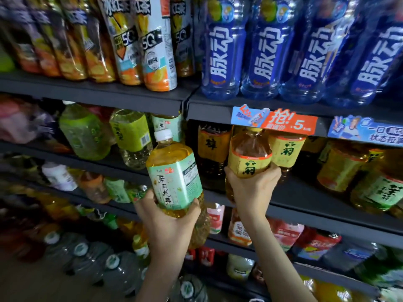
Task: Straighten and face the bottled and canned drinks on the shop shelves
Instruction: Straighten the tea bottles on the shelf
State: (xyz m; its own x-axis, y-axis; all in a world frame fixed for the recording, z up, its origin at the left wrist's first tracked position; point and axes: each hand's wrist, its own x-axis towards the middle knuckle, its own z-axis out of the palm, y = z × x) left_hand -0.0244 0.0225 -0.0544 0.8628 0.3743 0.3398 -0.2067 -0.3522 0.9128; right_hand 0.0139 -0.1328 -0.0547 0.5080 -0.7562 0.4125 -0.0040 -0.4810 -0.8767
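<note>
The left hand (pixel 168 219) grips a green-labelled tea bottle (pixel 174 177) from below, fingers (pixel 194 207) curled round its base, so the bottle tilts above them in front of the shelves. Just right, the right hand (pixel 250 188) clamps a yellow-labelled tea bottle (pixel 248 158) low down, upright above its fingers (pixel 275 172), under a red price tag (pixel 287 124).

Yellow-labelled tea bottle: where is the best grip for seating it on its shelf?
Probably low on the body, from the front and below, as the right hand does: the yellow-labelled tea bottle has its cap close under the promo tag, with a neighbouring bottle close beside.
</note>
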